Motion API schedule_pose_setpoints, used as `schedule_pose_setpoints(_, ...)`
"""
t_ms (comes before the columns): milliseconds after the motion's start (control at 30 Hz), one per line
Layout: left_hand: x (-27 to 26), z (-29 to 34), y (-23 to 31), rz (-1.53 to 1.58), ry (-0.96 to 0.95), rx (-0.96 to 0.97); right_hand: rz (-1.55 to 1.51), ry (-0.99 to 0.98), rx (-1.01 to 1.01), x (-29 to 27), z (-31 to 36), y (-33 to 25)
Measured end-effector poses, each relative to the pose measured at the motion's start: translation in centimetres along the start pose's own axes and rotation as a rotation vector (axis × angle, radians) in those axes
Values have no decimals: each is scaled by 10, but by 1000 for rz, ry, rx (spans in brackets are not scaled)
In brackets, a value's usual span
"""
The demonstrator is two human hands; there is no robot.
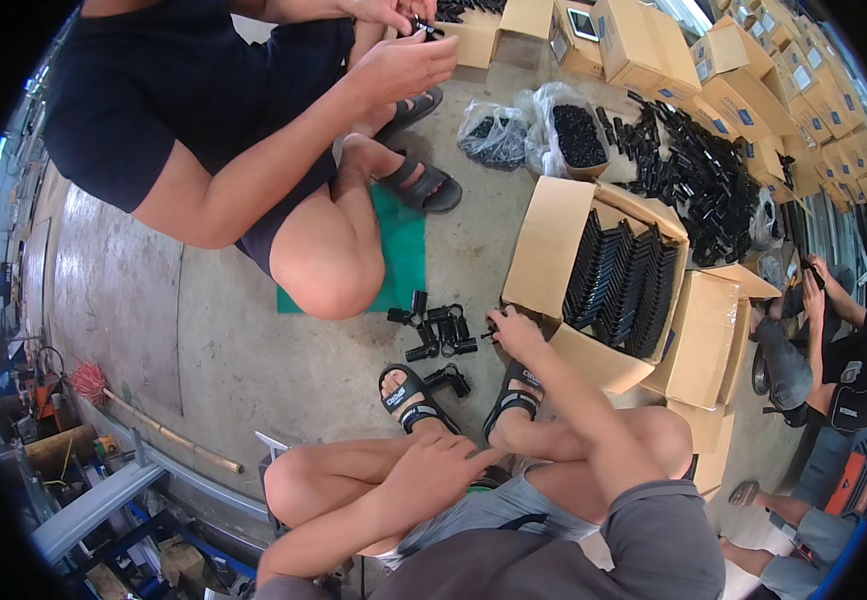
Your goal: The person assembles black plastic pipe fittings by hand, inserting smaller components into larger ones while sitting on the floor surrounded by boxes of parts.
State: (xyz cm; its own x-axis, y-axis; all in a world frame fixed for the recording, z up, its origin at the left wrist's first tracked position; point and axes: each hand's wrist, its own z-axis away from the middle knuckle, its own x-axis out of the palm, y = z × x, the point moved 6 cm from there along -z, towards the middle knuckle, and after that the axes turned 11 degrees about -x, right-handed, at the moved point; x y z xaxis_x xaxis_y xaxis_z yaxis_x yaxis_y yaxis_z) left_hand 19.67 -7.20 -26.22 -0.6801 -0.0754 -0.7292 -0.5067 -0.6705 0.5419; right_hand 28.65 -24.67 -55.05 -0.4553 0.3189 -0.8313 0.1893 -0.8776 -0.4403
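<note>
My right hand (520,335) reaches down beside the open carton, with its fingers closed on a small black part (488,336); much of that part is hidden. The carton (536,255) holds tight rows of black angled pieces (618,285). Left of my right hand, several black tubular fittings (440,333) lie in a loose group on the floor. One more black fitting (447,380) lies between my sandals. Over my lap, my left hand (438,472) rests with its thumb stretched out, and no object shows in it.
A co-worker's hands (403,60) hold a small black part at the upper left. Bags of small black parts (578,137) and a heap of black pieces (698,175) lie beyond the carton. Stacked cartons (648,50) stand behind. Another person (833,340) sits at the right.
</note>
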Motion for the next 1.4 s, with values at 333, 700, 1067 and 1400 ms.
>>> schedule_pose_setpoints(333, -31, 15, -35, -168, -49, -29, -674, 287, 257, -161, -140, 67)
schedule_pose_setpoints(700, -58, -29, -44, 42, -156, -58, 135, 504, -176, -210, -322, 127)
schedule_pose_setpoints(1067, -106, -71, -66, -1, -310, -27, 345, 358, 318, -203, -295, 170)
schedule_pose_setpoints(1400, -101, -82, -68, 108, -343, -43, 417, 408, 70, -200, -341, 152)
